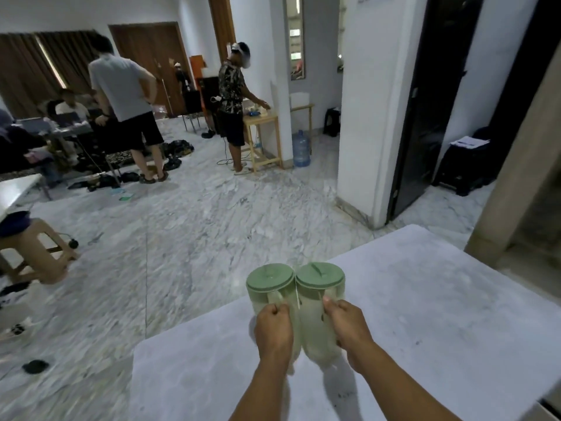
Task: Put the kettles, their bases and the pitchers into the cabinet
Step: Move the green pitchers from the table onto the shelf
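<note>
Two pale green pitchers with green lids are side by side above the white table (425, 314). My left hand (273, 329) grips the handle of the left pitcher (268, 282). My right hand (346, 325) grips the handle of the right pitcher (320, 278). The two pitchers touch each other and lean slightly away from me. No kettle, base or cabinet shows in this view.
Marble floor (197, 238) stretches ahead and to the left. A white pillar (370, 117) and a dark doorway (434, 101) stand ahead right. Several people stand or sit at the far left. A plastic stool (33, 247) is at the left, a water jug (301, 148) by a small wooden table.
</note>
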A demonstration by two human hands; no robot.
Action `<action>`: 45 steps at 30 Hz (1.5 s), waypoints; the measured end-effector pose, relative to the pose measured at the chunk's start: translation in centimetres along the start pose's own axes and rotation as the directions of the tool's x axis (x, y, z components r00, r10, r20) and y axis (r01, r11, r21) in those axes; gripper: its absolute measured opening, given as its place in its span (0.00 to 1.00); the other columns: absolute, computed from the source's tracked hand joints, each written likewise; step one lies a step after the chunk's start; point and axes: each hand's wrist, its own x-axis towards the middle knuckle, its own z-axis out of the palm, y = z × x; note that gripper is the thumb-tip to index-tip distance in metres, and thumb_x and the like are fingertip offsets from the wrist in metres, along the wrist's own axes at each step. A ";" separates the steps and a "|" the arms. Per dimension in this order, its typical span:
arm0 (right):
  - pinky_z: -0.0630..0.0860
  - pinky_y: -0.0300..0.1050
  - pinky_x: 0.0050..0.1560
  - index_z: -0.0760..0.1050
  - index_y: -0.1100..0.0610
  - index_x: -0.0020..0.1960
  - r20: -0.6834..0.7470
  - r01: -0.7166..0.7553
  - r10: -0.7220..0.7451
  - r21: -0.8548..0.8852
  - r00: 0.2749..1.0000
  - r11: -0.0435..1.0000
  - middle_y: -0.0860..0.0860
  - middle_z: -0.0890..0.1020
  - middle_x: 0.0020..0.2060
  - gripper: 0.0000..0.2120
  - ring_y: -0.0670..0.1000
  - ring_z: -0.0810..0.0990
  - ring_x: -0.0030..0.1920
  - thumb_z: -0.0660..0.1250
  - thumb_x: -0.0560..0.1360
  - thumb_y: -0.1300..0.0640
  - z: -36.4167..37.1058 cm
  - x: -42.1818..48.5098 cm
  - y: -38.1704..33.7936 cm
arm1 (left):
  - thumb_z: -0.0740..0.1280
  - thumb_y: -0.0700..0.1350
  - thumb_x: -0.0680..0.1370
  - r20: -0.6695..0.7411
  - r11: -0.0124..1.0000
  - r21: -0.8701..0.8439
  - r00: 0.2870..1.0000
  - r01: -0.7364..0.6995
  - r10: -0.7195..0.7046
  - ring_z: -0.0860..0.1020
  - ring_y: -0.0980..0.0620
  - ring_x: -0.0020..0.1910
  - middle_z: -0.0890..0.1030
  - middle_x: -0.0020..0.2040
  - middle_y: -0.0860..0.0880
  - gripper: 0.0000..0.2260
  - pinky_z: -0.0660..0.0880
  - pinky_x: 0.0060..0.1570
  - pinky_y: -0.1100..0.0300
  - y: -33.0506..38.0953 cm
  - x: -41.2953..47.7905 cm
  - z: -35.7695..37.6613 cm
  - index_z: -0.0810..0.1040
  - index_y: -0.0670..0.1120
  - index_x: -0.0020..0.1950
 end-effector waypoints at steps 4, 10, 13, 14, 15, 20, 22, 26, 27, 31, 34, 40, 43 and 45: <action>0.78 0.58 0.59 0.79 0.57 0.46 -0.160 0.034 -0.018 0.098 0.987 0.995 0.58 0.84 0.50 0.14 0.60 0.81 0.53 0.63 0.81 0.48 -3.7 -4.1 -1.9 | 0.61 0.48 0.78 0.149 0.991 -0.017 0.979 -0.135 0.136 0.77 0.43 0.40 0.80 0.37 0.45 0.14 0.70 0.41 0.55 3.8 -3.2 -0.6 0.78 0.43 0.37; 0.78 0.58 0.57 0.80 0.59 0.51 -0.455 0.184 -0.101 0.142 0.885 0.973 0.59 0.84 0.50 0.17 0.60 0.82 0.53 0.62 0.80 0.46 -12.9 -14.0 -5.4 | 0.61 0.47 0.78 0.396 0.919 -0.179 0.830 -0.350 0.393 0.75 0.45 0.38 0.77 0.34 0.48 0.14 0.68 0.37 0.56 10.8 -12.9 0.8 0.77 0.43 0.36; 0.78 0.61 0.58 0.81 0.61 0.47 -0.617 0.256 -0.148 0.091 0.773 0.962 0.60 0.85 0.50 0.19 0.62 0.83 0.53 0.63 0.79 0.46 -19.1 -19.4 -6.2 | 0.60 0.45 0.78 0.508 0.877 -0.260 0.716 -0.403 0.479 0.72 0.47 0.36 0.75 0.34 0.48 0.11 0.66 0.35 0.57 14.0 -19.5 3.0 0.75 0.44 0.37; 0.78 0.61 0.58 0.81 0.61 0.47 -0.667 0.277 -0.156 0.080 0.728 0.957 0.60 0.85 0.49 0.18 0.61 0.82 0.52 0.63 0.79 0.46 -21.4 -21.3 -6.3 | 0.60 0.45 0.78 0.541 0.861 -0.291 0.671 -0.417 0.508 0.72 0.46 0.36 0.76 0.35 0.46 0.12 0.66 0.35 0.57 15.0 -22.0 4.0 0.75 0.43 0.36; 0.78 0.59 0.58 0.81 0.61 0.47 -0.713 0.294 -0.160 0.068 0.683 0.954 0.59 0.84 0.49 0.18 0.60 0.82 0.51 0.63 0.80 0.47 -23.6 -23.3 -6.4 | 0.60 0.46 0.79 0.562 0.842 -0.316 0.628 -0.438 0.538 0.73 0.45 0.37 0.77 0.36 0.45 0.14 0.67 0.37 0.57 15.8 -24.5 5.1 0.77 0.42 0.37; 0.78 0.58 0.60 0.81 0.63 0.54 -0.872 0.316 -0.146 0.010 0.467 0.949 0.59 0.82 0.49 0.21 0.60 0.80 0.52 0.61 0.81 0.47 -35.1 -32.9 -5.1 | 0.61 0.52 0.80 0.608 0.721 -0.442 0.412 -0.533 0.678 0.75 0.45 0.38 0.80 0.37 0.43 0.20 0.70 0.38 0.55 18.6 -38.0 11.0 0.80 0.38 0.38; 0.78 0.59 0.60 0.81 0.62 0.53 -0.911 0.316 -0.140 -0.012 0.387 0.949 0.60 0.82 0.51 0.19 0.59 0.79 0.51 0.61 0.81 0.48 -39.7 -36.8 -3.9 | 0.61 0.53 0.79 0.629 0.685 -0.496 0.324 -0.533 0.707 0.77 0.45 0.38 0.82 0.39 0.43 0.21 0.75 0.41 0.53 19.2 -43.7 13.6 0.80 0.40 0.36; 0.76 0.56 0.59 0.79 0.60 0.52 -0.952 0.322 -0.151 -0.060 0.265 0.945 0.56 0.79 0.48 0.16 0.56 0.77 0.46 0.60 0.82 0.47 -49.8 -44.0 -1.4 | 0.60 0.52 0.81 0.655 0.647 -0.594 0.179 -0.478 0.734 0.74 0.50 0.35 0.78 0.36 0.47 0.20 0.71 0.37 0.57 20.3 -55.4 18.7 0.79 0.37 0.40; 0.76 0.56 0.57 0.78 0.60 0.50 -0.960 0.319 -0.153 -0.072 0.236 0.945 0.56 0.78 0.46 0.16 0.54 0.76 0.43 0.60 0.82 0.48 -52.4 -45.5 -0.9 | 0.60 0.51 0.81 0.665 0.651 -0.615 0.151 -0.445 0.731 0.72 0.52 0.33 0.76 0.34 0.48 0.19 0.69 0.34 0.58 20.6 -58.2 20.0 0.78 0.37 0.39; 0.75 0.58 0.59 0.79 0.66 0.56 -0.976 0.279 -0.152 -0.104 0.154 0.955 0.59 0.79 0.47 0.21 0.56 0.76 0.44 0.60 0.82 0.48 -62.4 -50.1 1.3 | 0.60 0.53 0.81 0.690 0.676 -0.627 0.127 -0.387 0.713 0.70 0.51 0.32 0.72 0.31 0.49 0.19 0.67 0.35 0.58 22.3 -68.3 26.0 0.72 0.45 0.32; 0.75 0.60 0.60 0.80 0.63 0.57 -0.981 0.272 -0.149 -0.110 0.127 0.956 0.61 0.82 0.54 0.21 0.61 0.80 0.53 0.59 0.82 0.46 -69.0 -51.5 2.1 | 0.60 0.53 0.81 0.703 0.695 -0.602 0.153 -0.392 0.695 0.72 0.49 0.35 0.75 0.33 0.49 0.19 0.69 0.37 0.58 23.5 -73.8 30.5 0.75 0.44 0.34; 0.75 0.65 0.62 0.76 0.58 0.46 -0.983 0.331 -0.132 -0.084 0.124 0.940 0.62 0.82 0.54 0.16 0.63 0.79 0.56 0.59 0.82 0.47 -80.4 -49.2 2.8 | 0.60 0.54 0.80 0.697 0.709 -0.537 0.232 -0.458 0.678 0.77 0.42 0.42 0.82 0.46 0.40 0.20 0.71 0.40 0.56 25.7 -78.8 40.7 0.80 0.38 0.44; 0.76 0.65 0.61 0.75 0.55 0.41 -0.987 0.365 -0.117 -0.070 0.108 0.928 0.62 0.83 0.53 0.16 0.63 0.80 0.55 0.59 0.81 0.47 -85.4 -45.9 2.7 | 0.61 0.55 0.78 0.689 0.721 -0.508 0.281 -0.472 0.668 0.78 0.40 0.50 0.81 0.53 0.40 0.19 0.77 0.53 0.48 27.5 -79.2 46.5 0.82 0.40 0.48; 0.77 0.64 0.61 0.77 0.59 0.45 -0.989 0.364 -0.105 -0.061 0.101 0.929 0.63 0.82 0.52 0.17 0.63 0.81 0.54 0.59 0.81 0.47 -88.7 -43.3 2.6 | 0.61 0.55 0.78 0.693 0.732 -0.464 0.310 -0.498 0.650 0.75 0.39 0.56 0.74 0.61 0.40 0.19 0.73 0.60 0.47 28.6 -79.0 50.5 0.82 0.41 0.55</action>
